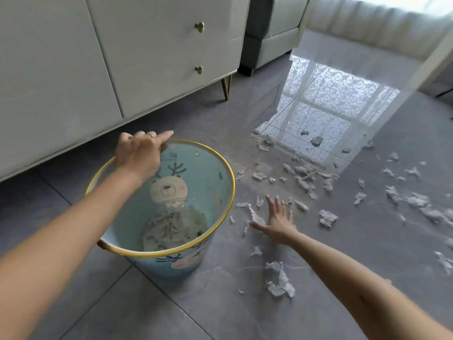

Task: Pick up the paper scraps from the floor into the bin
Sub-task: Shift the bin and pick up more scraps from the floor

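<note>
Person's left hand (138,153) grips the tilted bin (211,169) rim; right hand (278,220) spread flat, empty, over paper scraps (327,218). A careless sweep could scatter the light scraps, or the bin could tip.

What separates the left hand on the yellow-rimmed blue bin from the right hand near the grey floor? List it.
The left hand holds the yellow rim of the round blue bin; the right hand spreads straight fingers and holds nothing. The left hand sits high, the right hand low among torn white paper scraps. Both are ungloved.

Light-blue bin (210,182), yellow rim, deer-bear print; white paper scraps (279,278); grey floor tiles (122,303).
</note>
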The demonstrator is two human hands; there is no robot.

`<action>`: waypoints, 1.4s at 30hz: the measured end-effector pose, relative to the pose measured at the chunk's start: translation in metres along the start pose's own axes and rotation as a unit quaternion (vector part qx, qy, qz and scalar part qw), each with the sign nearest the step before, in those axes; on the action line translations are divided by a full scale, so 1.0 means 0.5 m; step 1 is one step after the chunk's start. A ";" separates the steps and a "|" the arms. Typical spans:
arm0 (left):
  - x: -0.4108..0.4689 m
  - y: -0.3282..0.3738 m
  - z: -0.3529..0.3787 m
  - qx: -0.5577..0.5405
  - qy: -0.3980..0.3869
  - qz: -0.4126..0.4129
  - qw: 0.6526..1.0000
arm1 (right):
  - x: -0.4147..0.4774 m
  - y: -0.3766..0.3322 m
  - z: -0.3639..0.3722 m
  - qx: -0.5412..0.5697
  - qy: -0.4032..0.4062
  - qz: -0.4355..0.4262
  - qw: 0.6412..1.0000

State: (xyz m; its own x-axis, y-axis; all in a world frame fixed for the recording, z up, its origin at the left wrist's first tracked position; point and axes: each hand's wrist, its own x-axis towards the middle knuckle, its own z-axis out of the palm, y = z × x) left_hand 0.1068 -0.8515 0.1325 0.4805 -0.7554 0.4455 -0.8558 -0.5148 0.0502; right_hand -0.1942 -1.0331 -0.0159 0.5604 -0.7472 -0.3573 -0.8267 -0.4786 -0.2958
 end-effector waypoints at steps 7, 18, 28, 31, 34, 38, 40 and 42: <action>0.009 -0.005 0.014 0.010 0.000 0.008 1.000 | 0.081 -0.045 0.024 -0.002 0.013 -0.087 0.996; 0.003 0.007 0.004 0.021 -0.016 0.000 1.000 | 0.019 -0.052 0.085 -0.220 0.186 -0.279 0.916; 0.001 0.013 -0.003 0.048 -0.014 0.007 0.999 | 0.039 -0.079 0.046 0.081 0.156 -0.080 0.981; -0.001 0.012 0.000 0.057 -0.009 0.006 0.998 | 0.045 -0.119 0.033 0.101 0.090 -0.092 0.987; 0.001 0.010 0.002 0.051 -0.014 0.008 0.999 | 0.048 -0.147 0.041 0.066 -0.011 -0.084 0.994; 0.001 0.009 0.002 0.052 -0.011 0.011 0.999 | 0.059 -0.144 0.062 -0.038 0.002 -0.096 0.995; 0.000 0.009 0.002 0.047 -0.008 0.012 0.999 | 0.070 -0.137 0.051 -0.008 0.005 -0.108 0.994; 0.002 0.010 0.002 0.042 -0.006 0.013 0.999 | 0.083 -0.147 0.011 0.070 0.064 -0.113 0.989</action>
State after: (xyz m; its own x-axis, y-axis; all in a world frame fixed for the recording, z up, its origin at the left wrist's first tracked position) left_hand 0.1030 -0.8552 0.1324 0.4613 -0.7729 0.4358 -0.8491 -0.5270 -0.0357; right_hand -0.1099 -1.0261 -0.0137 0.7119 -0.6851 -0.1545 -0.6604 -0.5783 -0.4790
